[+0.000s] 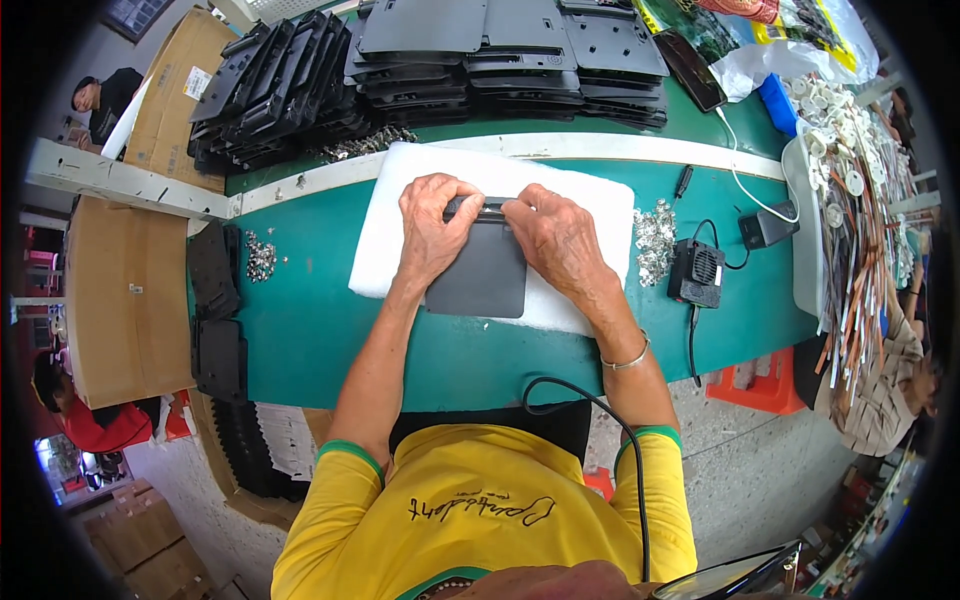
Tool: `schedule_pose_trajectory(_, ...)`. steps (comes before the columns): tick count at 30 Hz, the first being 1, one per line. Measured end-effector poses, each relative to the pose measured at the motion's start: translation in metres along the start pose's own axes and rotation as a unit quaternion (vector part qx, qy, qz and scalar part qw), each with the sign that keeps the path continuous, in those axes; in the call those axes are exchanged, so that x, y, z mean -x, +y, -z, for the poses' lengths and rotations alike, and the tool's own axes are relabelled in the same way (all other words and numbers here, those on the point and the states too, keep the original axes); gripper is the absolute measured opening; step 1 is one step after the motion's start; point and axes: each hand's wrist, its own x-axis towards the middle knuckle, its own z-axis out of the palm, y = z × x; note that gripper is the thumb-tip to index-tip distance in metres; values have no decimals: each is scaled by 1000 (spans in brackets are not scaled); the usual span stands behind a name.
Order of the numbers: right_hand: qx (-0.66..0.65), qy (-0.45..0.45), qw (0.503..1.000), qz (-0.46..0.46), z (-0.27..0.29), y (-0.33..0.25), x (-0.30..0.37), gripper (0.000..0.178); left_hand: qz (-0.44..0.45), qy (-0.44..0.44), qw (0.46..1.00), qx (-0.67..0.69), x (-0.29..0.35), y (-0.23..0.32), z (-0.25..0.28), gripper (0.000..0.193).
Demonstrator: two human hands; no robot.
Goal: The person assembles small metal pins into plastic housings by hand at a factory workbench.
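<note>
A flat dark grey plastic panel (478, 275) lies on a white foam sheet (380, 245) in front of me. Along its far edge runs a black bar-like part with some shiny metal in it. My left hand (436, 222) grips the left end of that far edge, thumb pressed on top. At the right end, my right hand (553, 232) is closed with its fingers bent over the edge. What lies under the right fingertips is hidden. A pile of small metal pieces (655, 242) sits just right of the foam.
Stacks of black panels (520, 60) fill the back shelf. More black parts (217, 350) line the left edge, near small metal parts (261, 258). At right are a black boxy device (697, 273), a charger (768, 227), a phone (690, 70) and a bin (805, 235) of strips.
</note>
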Motion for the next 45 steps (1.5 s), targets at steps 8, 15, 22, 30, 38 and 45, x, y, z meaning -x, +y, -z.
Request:
schedule_pose_trajectory(8,52,3,999,10,-2,-3,1,6,1,-10,1000,-3,-1,1,0,14)
schedule_pose_trajectory(15,80,9,997,17,-4,-6,1,4,-2,-5,1000,0,-2,2,0,14)
schedule_pose_trajectory(22,200,-38,978,40,1,-17,-4,3,-22,-13,1000,-16,1,-1,4,12)
schedule_pose_trajectory(30,316,-158,922,157,10,-28,-22,5,-34,-115,993,-22,5,-6,13,29)
schedule_pose_trajectory(38,438,-219,824,285,9,-38,-43,10,-66,-53,996,-5,2,-15,0,31)
schedule_pose_trajectory(45,387,-191,886,168,-4,-42,-31,10,-77,-23,997,7,6,-25,-10,29)
